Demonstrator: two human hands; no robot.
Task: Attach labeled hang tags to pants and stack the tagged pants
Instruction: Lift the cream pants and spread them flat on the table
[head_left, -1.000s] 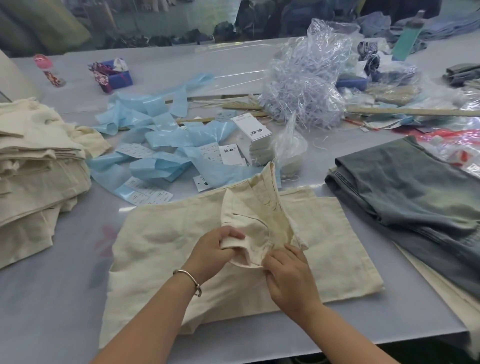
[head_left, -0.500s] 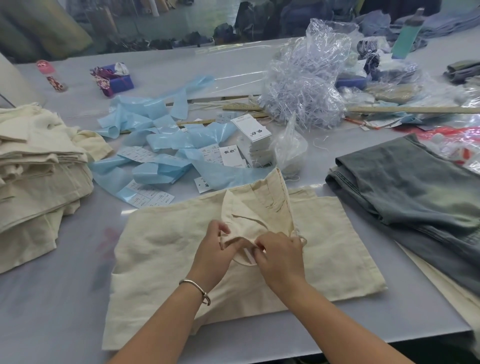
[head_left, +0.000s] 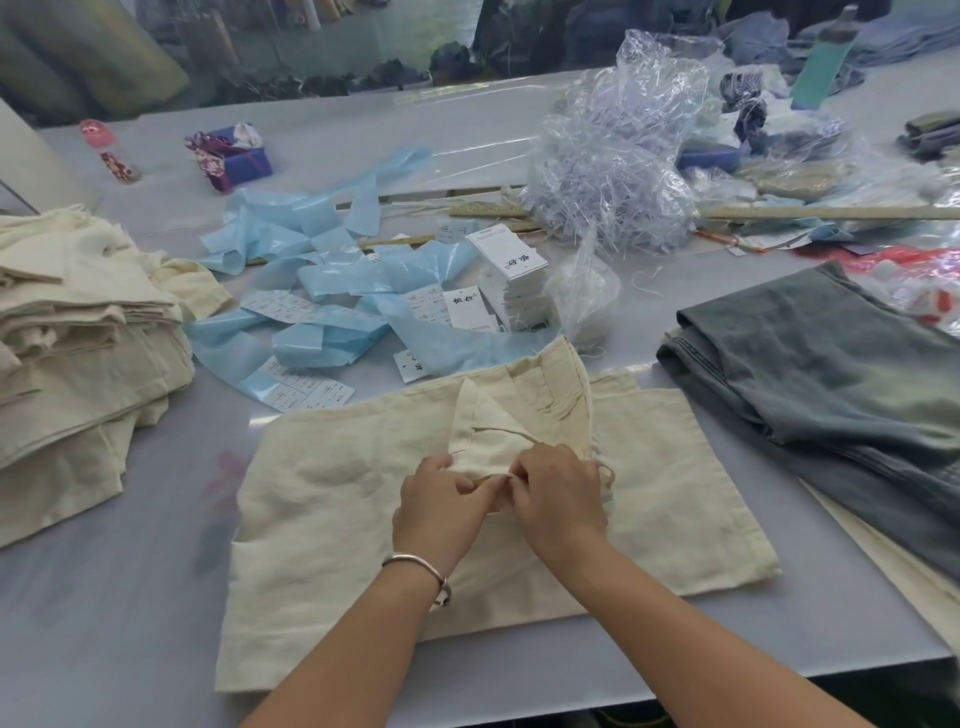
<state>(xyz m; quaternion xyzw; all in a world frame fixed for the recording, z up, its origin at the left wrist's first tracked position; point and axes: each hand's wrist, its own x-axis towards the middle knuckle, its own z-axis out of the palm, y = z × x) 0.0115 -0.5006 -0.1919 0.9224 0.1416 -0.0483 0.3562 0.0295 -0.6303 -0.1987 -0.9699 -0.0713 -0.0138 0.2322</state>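
Observation:
Cream pants (head_left: 332, 499) lie folded flat on the grey table in front of me, with the waistband (head_left: 550, 384) turned up and the pocket lining showing. My left hand (head_left: 441, 504) and my right hand (head_left: 558, 499) meet at the lining's lower edge, and both pinch the cream fabric there. A thin string loop sticks out beside my right hand. A stack of white hang tags (head_left: 511, 280) stands behind the pants. More cream pants (head_left: 78, 343) are piled at the left.
Blue plastic strips (head_left: 332, 291) and loose label sheets lie behind the pants. A clear bag of plastic fasteners (head_left: 613, 171) sits at the back. Grey-green jeans (head_left: 831, 379) lie at the right. Wooden rulers (head_left: 831, 212) run across the far table.
My hands have moved up and closer together on the pocket lining, and the raised fabric has been pressed lower.

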